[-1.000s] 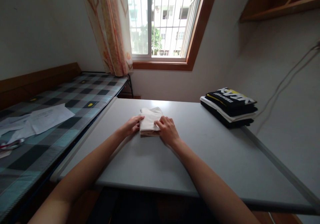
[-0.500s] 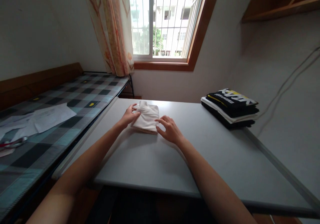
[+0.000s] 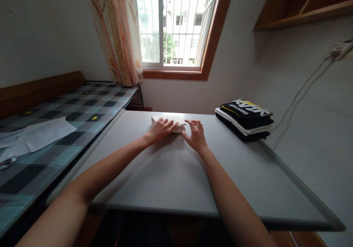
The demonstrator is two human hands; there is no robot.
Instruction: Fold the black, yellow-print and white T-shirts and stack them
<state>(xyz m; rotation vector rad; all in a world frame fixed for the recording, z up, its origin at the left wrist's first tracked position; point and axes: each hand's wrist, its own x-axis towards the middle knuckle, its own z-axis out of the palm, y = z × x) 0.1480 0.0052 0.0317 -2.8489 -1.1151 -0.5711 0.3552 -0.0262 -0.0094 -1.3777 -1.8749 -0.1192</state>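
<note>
A folded white cloth garment lies as a compact bundle toward the far side of the pale table. My left hand rests on top of it with fingers stretched out, covering much of its near side. Just right of the bundle is my right hand, its thumb and fingers apart and curved around the right end. Whether the right fingertips touch the cloth, I cannot tell.
A stack of folded black and white clothes sits at the table's right side. On the left is a bed with a checked mattress and loose papers. A curtain hangs beside the barred window.
The white garment now lies folded over into a narrower bundle. My left hand went from its left edge onto its top, and the right hand stays at its right side.
</note>
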